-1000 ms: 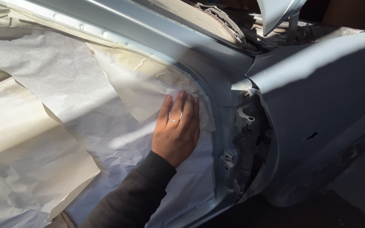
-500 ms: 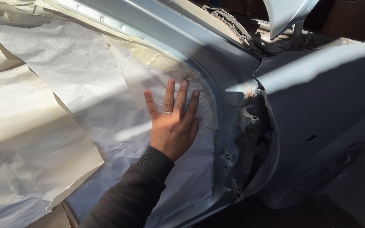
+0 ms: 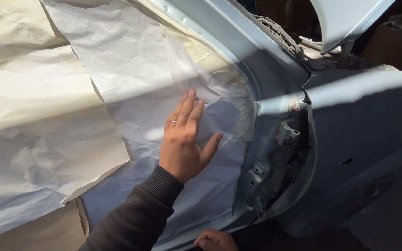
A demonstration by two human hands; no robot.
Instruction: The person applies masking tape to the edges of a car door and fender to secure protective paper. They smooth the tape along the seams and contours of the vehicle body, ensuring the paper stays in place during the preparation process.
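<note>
My left hand (image 3: 184, 144) lies flat, palm down, on white masking paper (image 3: 136, 93) that covers a pale blue car body (image 3: 238, 42). Its fingers point up and lie close together, the thumb is spread to the right, and one finger bears a ring. A dark sleeve covers the forearm. My right hand (image 3: 216, 241) shows only partly at the bottom edge, fingers curled, by the lower edge of the paper. I cannot see whether it holds anything.
A cream sheet of paper (image 3: 33, 116) overlaps the white one on the left. To the right gapes an open cavity (image 3: 284, 158) with brackets and a hose, beside a blue panel (image 3: 368, 130). Another panel (image 3: 345, 18) is raised at the top right.
My left hand has slid along the paper, its fingers spreading and then closing again while the thumb stays out. My right hand has come into view at the bottom edge.
</note>
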